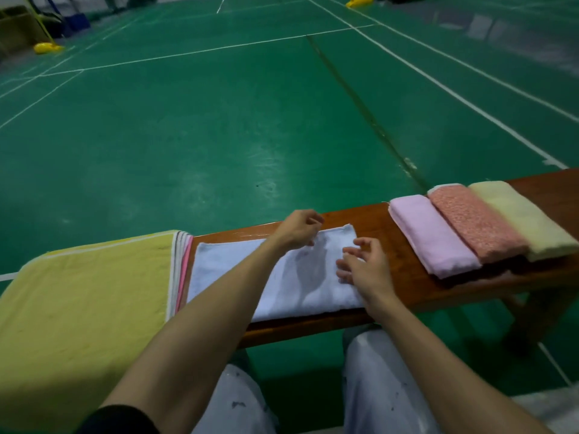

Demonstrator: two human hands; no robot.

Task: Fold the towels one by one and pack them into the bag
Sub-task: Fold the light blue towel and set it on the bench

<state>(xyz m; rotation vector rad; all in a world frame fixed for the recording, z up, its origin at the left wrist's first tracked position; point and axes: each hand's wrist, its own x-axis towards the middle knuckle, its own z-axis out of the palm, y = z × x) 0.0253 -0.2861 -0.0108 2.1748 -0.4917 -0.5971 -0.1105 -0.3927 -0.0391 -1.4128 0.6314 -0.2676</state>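
Note:
A white towel [238, 277] lies flat along the brown wooden bench [404, 277] in front of me. My left hand [296, 230] is over the towel's far edge near its right corner, with its fingers loosely curled and no fold of cloth lifted. The fingers of my right hand [365, 267] are spread and rest on the towel's right end. To the left, a stack of unfolded towels [78, 308] has a yellow one on top, with white and pink edges showing beneath. No bag is in view.
Three folded towels lie side by side on the bench's right part: pink [432, 236], coral [476, 223] and pale yellow [523, 220]. Green sports-court floor [219, 136] stretches beyond the bench. My knees in light trousers [376, 386] are below its near edge.

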